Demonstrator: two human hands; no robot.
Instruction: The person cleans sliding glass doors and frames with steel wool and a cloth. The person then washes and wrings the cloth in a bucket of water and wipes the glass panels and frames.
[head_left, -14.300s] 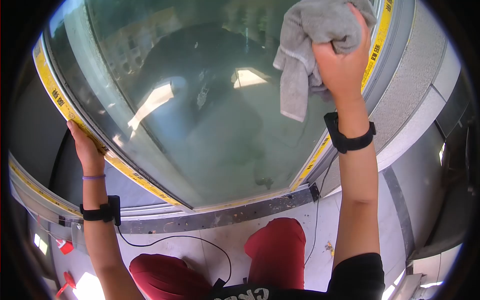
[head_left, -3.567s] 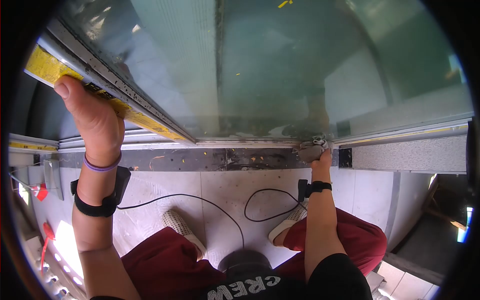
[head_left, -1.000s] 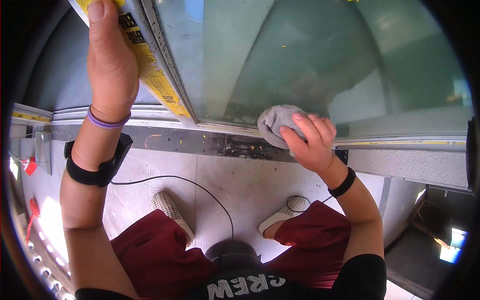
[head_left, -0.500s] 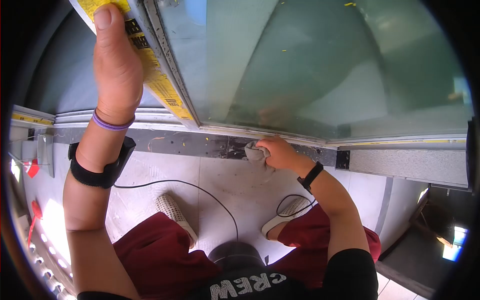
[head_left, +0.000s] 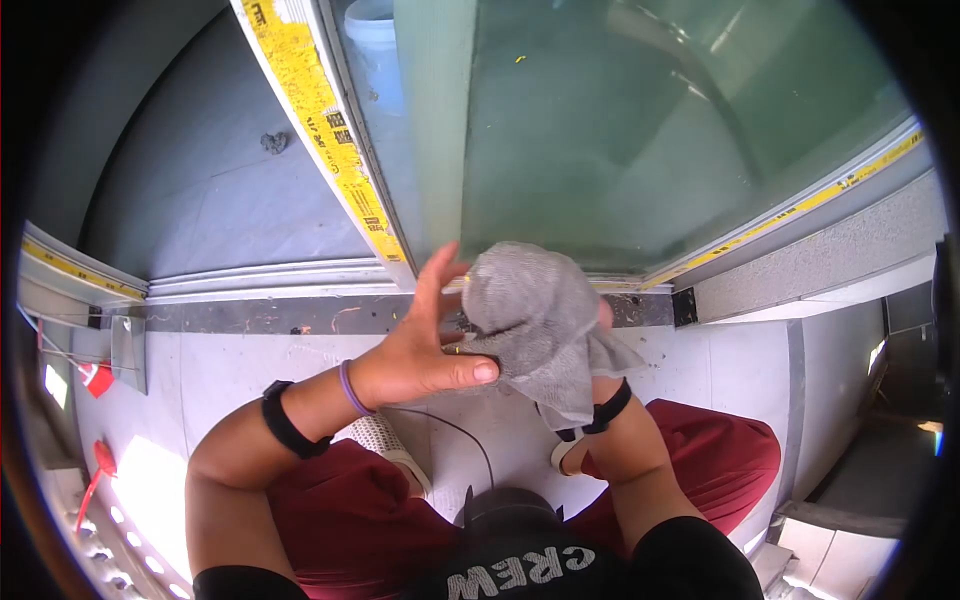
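A grey cloth [head_left: 530, 310] hangs in loose folds in front of the window's lower edge, draped over my right hand [head_left: 606, 385]. Only the wrist and a sliver of that hand show; its fingers are hidden behind the fabric. My left hand [head_left: 420, 345] is at the cloth's left side, thumb and fingers spread apart; whether the fingertips touch it I cannot tell. Behind the cloth stands the glass panel [head_left: 600, 170], its white frame edge [head_left: 330, 130] covered with torn yellow tape.
A dark sill strip [head_left: 240, 318] with scraps runs below the white track [head_left: 270, 280]. Behind the glass stands a blue bucket [head_left: 375, 60]. A grey lump [head_left: 273, 142] lies beyond the opening. A black cable [head_left: 455, 425] crosses the floor. Red-handled tools [head_left: 104, 458] lie at left.
My left hand has let go of the taped frame and come down beside the cloth. My right hand has lifted the cloth off the sill, and it now hangs unfolded.
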